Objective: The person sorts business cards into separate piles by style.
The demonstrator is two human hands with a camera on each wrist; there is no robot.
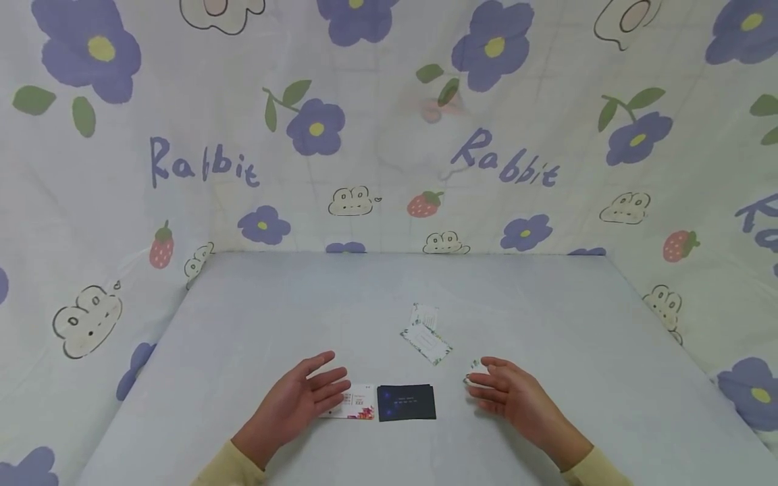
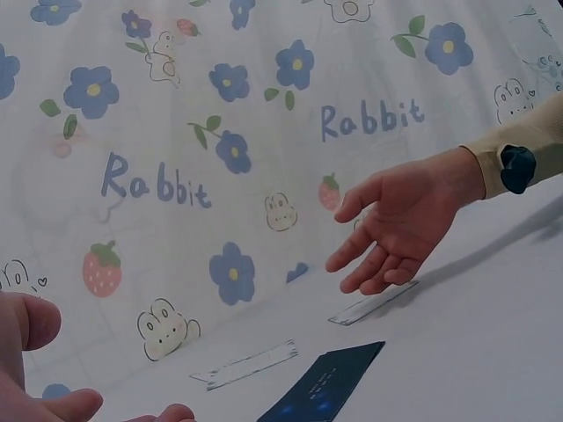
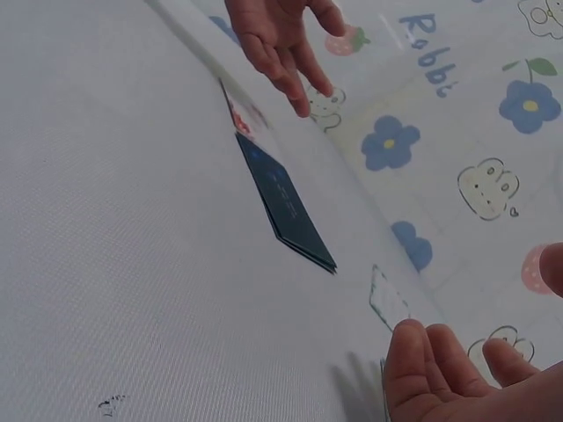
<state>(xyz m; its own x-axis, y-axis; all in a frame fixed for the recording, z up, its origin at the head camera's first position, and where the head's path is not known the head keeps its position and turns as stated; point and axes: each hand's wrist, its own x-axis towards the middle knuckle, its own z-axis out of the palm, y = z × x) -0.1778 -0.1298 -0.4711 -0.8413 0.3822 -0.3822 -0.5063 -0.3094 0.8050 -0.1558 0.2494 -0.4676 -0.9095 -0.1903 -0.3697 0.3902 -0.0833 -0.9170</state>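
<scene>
My left hand (image 1: 299, 399) hovers above a white card stack with red floral print (image 1: 362, 403), its fingers loosely bent and holding nothing. To the right of that stack lies a dark blue card stack (image 1: 406, 403), its edges slightly uneven. My right hand (image 1: 521, 399) is raised over the table, fingers relaxed, partly covering a white card with green leaves (image 1: 477, 366). Farther back, a leaf-bordered white card (image 1: 427, 343) overlaps another white card (image 1: 424, 314). In the right wrist view the dark stack (image 3: 283, 202) sits between both hands.
The pale table (image 1: 292, 297) meets a hanging cloth (image 1: 377, 148) printed with flowers, rabbits and strawberries at its back and sides. A small dark mark (image 3: 111, 405) shows on the table surface in the right wrist view.
</scene>
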